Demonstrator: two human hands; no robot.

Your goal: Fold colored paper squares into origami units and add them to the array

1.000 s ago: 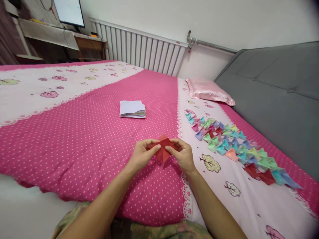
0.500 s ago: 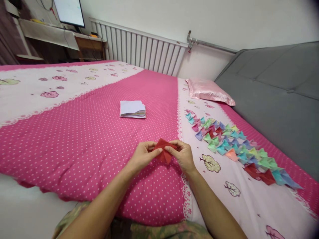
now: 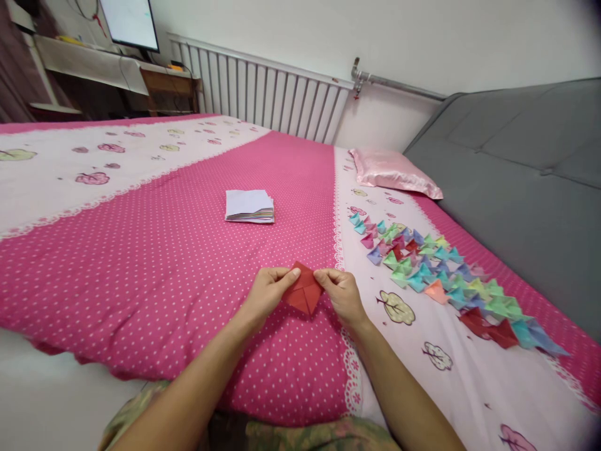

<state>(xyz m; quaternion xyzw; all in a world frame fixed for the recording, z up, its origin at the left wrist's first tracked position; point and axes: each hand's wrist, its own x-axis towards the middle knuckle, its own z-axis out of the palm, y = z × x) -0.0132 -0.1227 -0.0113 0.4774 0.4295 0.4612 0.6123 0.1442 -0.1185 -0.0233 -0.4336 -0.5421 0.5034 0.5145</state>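
Note:
A folded red paper (image 3: 304,295), diamond-shaped with crease lines across its face, is held up between both hands above the pink bedspread. My left hand (image 3: 271,290) pinches its upper left edge, thumb on top. At the right corner, my right hand (image 3: 342,292) grips the paper between thumb and fingers. Beyond the hands lies a stack of square paper (image 3: 248,203), white on top with coloured sheets showing at its edge. Several rows of small folded paper boats (image 3: 432,269) in many colours stand to the right.
Dotted pink and white fabric covers the bed (image 3: 154,263). A pink pillow (image 3: 394,172) rests near the grey padded headboard (image 3: 511,150). Behind the bed are a white radiator (image 3: 263,88), a pipe, and a desk with a monitor (image 3: 130,24).
The red paper has gone from a partly opened shape with a point hanging down to a flatter diamond. Both thumbs have moved outward toward its edges.

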